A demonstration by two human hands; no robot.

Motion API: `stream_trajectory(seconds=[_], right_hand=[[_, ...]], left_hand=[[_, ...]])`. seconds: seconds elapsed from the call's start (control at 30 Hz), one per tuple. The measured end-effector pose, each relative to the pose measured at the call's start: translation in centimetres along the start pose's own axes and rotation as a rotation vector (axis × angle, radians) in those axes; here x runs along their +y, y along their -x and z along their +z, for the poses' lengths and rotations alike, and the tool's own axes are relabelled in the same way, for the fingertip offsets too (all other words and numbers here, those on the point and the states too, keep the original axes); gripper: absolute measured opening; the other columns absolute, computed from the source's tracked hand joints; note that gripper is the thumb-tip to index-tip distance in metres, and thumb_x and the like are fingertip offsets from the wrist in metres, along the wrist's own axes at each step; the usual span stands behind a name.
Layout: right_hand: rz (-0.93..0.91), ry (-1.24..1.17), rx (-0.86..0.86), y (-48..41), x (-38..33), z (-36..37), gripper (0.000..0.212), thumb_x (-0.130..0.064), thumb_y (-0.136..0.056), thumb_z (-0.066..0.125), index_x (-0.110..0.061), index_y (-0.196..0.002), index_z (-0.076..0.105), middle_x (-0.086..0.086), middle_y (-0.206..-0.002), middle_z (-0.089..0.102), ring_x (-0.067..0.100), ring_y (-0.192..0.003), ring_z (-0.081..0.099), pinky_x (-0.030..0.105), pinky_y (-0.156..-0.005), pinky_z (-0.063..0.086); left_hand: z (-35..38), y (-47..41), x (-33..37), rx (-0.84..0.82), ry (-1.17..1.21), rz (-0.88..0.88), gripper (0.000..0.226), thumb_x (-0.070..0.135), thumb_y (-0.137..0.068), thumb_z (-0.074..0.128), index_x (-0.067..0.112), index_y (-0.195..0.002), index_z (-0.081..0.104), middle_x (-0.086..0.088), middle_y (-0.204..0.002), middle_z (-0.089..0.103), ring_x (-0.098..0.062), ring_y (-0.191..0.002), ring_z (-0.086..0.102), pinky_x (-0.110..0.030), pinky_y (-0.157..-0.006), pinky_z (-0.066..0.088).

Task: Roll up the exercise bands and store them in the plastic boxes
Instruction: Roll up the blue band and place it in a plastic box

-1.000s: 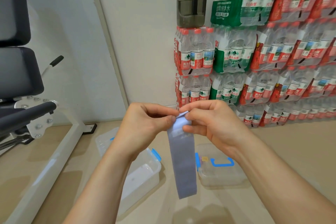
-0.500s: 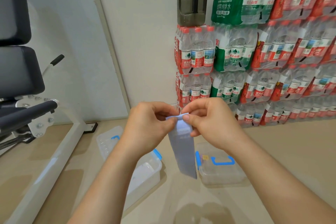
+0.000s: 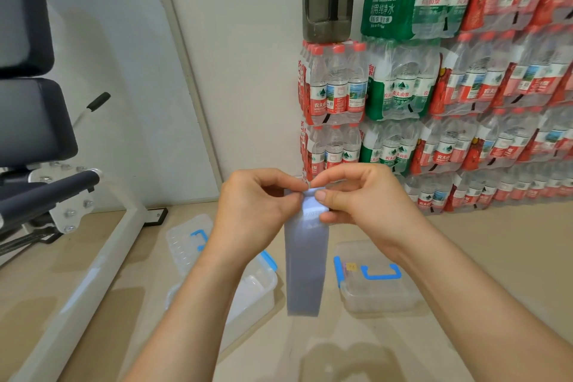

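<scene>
Exercise band (image 3: 305,270) hangs, top pinched between left hand (image 3: 257,214) and right hand (image 3: 359,198)

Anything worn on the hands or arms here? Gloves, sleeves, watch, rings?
Nothing visible. The left hand and right hand are bare, with no gloves and no rings showing. The left forearm and right forearm are bare down to the frame's edge: no sleeves, watch or wristband in view. The visible nails look short and unpainted.
</scene>
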State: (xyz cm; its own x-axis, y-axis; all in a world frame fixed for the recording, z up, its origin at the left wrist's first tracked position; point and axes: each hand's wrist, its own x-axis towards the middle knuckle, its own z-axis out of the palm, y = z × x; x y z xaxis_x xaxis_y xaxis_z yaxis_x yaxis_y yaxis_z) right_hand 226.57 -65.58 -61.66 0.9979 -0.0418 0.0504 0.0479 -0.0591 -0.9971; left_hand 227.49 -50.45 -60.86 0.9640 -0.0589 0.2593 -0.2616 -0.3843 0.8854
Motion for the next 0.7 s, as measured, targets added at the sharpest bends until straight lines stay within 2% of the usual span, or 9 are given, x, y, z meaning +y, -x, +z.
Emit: stream_trajectory(seconds=[0.1, 0.27, 0.37, 0.43, 0.6, 0.7], right_hand=[[0.016, -0.022, -0.003, 0.12, -0.04, 0.03, 0.015, 0.003, -0.084, 0.065, -0.01, -0.086, 0.072, 0.009, -0.072, 0.067, 0.008, -0.055, 0.062, 0.022, -0.053, 0.055], [0.003, 0.142, 0.044, 0.02, 0.25, -0.06, 0.014, -0.006, -0.085, 0.067, -0.013, -0.096, 0.074, 0.011, -0.083, 0.073, 0.014, -0.058, 0.064, 0.023, -0.051, 0.055], [-0.017, 0.224, 0.063, -0.08, 0.15, -0.17, 0.013, -0.008, -0.084, 0.068, -0.016, -0.092, 0.074, 0.014, -0.077, 0.072, 0.017, -0.052, 0.06, 0.031, -0.055, 0.059], [-0.027, 0.231, 0.065, -0.11, 0.04, -0.2, 0.014, -0.008, -0.083, 0.067, -0.018, -0.09, 0.075, 0.014, -0.073, 0.072, 0.016, -0.051, 0.058, 0.03, -0.054, 0.057], [-0.032, 0.151, 0.056, -0.04, -0.3, -0.31, 0.019, -0.001, -0.081, 0.065, -0.016, -0.085, 0.076, -0.007, -0.055, 0.063, 0.0, -0.043, 0.05, 0.017, -0.045, 0.043], [0.032, 0.051, 0.038, -0.06, -0.4, -0.42, 0.022, 0.004, -0.078, 0.062, -0.013, -0.083, 0.075, -0.002, -0.061, 0.065, 0.005, -0.048, 0.053, 0.02, -0.048, 0.046]], left_hand=[[0.07, 0.07, 0.03, -0.002, 0.025, -0.016, 0.02, 0.003, -0.076, 0.069, 0.022, -0.071, 0.074, 0.009, -0.064, 0.071, -0.002, -0.062, 0.065, -0.013, -0.057, 0.049], [0.38, 0.16, 0.06, 0.0, -0.124, 0.063, 0.029, 0.005, -0.077, 0.068, 0.032, -0.066, 0.066, 0.018, -0.053, 0.062, 0.006, -0.053, 0.058, -0.004, -0.051, 0.041], [0.67, 0.17, -0.24, -0.015, -0.208, 0.11, 0.031, 0.005, -0.078, 0.066, 0.034, -0.066, 0.061, 0.016, -0.061, 0.064, 0.005, -0.055, 0.058, -0.004, -0.053, 0.04], [0.7, 0.14, -0.28, -0.028, -0.229, 0.118, 0.028, 0.006, -0.079, 0.065, 0.032, -0.069, 0.062, 0.013, -0.063, 0.066, 0.001, -0.056, 0.058, -0.005, -0.054, 0.041], [0.6, 0.06, 0.02, -0.002, 0.051, -0.009, 0.021, 0.0, -0.077, 0.068, 0.019, -0.069, 0.073, 0.011, -0.059, 0.067, 0.001, -0.053, 0.057, -0.009, -0.051, 0.041], [0.78, 0.13, 0.16, 0.001, 0.177, -0.07, 0.025, -0.007, -0.076, 0.066, 0.016, -0.068, 0.074, 0.006, -0.064, 0.071, -0.004, -0.062, 0.063, -0.013, -0.059, 0.049]])
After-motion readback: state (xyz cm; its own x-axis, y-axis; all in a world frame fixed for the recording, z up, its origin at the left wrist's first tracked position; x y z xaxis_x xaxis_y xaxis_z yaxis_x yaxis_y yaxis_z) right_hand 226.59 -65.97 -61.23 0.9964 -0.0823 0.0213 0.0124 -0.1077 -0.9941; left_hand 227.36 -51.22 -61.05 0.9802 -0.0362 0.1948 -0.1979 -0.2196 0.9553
